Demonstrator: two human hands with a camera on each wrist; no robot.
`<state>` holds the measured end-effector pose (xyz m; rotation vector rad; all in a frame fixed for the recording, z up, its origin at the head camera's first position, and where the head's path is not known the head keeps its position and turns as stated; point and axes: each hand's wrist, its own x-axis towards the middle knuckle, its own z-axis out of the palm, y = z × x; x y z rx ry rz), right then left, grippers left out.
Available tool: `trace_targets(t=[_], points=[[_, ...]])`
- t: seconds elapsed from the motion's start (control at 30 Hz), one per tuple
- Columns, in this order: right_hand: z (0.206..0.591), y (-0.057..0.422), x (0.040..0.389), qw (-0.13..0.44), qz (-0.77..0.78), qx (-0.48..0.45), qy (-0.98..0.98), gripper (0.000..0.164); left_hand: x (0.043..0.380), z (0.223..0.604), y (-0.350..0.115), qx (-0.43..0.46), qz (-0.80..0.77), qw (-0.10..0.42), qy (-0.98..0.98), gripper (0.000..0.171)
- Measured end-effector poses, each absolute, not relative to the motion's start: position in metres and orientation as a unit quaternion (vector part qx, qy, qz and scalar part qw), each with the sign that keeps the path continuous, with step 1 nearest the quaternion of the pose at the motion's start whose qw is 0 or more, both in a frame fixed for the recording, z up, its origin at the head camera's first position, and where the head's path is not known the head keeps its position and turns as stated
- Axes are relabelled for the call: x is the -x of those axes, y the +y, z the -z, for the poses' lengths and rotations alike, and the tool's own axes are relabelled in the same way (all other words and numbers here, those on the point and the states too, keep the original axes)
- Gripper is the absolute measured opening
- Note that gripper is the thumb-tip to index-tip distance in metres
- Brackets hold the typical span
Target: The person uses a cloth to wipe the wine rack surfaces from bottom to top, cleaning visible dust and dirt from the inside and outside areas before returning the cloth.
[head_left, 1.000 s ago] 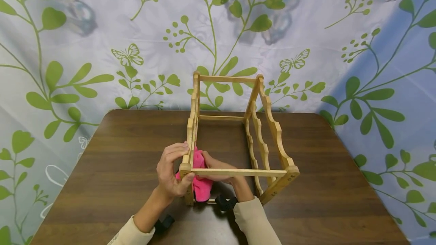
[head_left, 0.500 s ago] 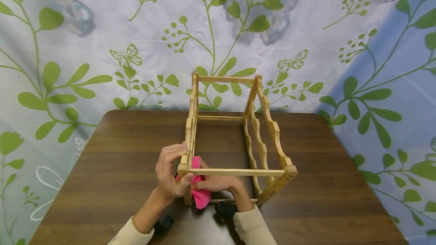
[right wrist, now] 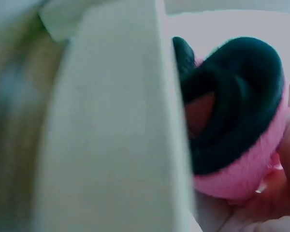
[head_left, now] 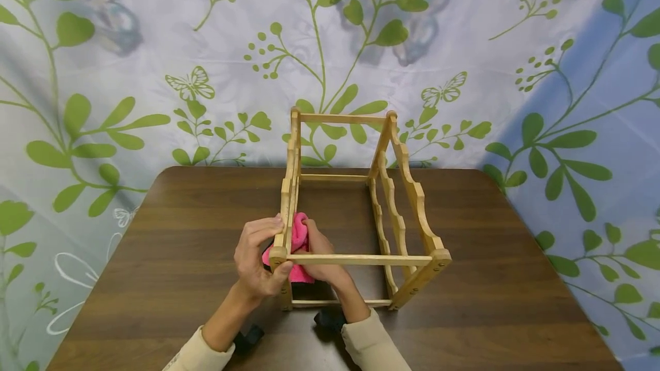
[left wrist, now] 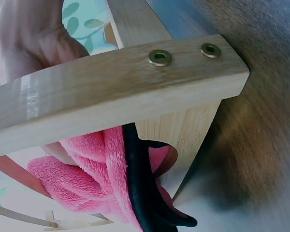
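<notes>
A light wooden rack [head_left: 356,260] with wavy-edged side rails stands on the table. My left hand [head_left: 255,259] grips its near left top corner, thumb in front and fingers over the side rail. Inside the frame, my right hand [head_left: 321,244] holds a fluffy pink cloth [head_left: 299,231] against the left side. In the left wrist view the bunched cloth [left wrist: 106,169], which has a black strip, hangs behind a bolted wooden post [left wrist: 121,82]. The right wrist view shows the cloth's dark side [right wrist: 258,82] folded over beside a blurred wooden post [right wrist: 116,121]. Rails cover part of the right hand.
The dark brown wooden table [head_left: 206,205] reaches back to a fabric backdrop [head_left: 232,44] printed with green leaves and butterflies. The rack's right side rails [head_left: 412,199] and its front top rail border the right forearm.
My right hand and the pink cloth shifted toward me, then back up and away along the rack's left side. My left hand keeps its place on the corner.
</notes>
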<state>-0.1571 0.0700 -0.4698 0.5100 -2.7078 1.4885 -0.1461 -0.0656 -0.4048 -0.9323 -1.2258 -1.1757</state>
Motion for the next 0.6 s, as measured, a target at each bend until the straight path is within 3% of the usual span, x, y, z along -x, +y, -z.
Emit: trace_targets(t=[0.37,0.6], points=[[0.461,0.083,0.127,0.130,-0.508,-0.130,-0.841,0.041,0.148,0.411,-0.065,0.402,0.499,0.552,-0.534,0.056],[0.435,0.097,0.098,0.099,-0.547,-0.152,-0.817,0.038,0.150,0.413,-0.064,0.406,0.495,0.546,-0.540,0.056]])
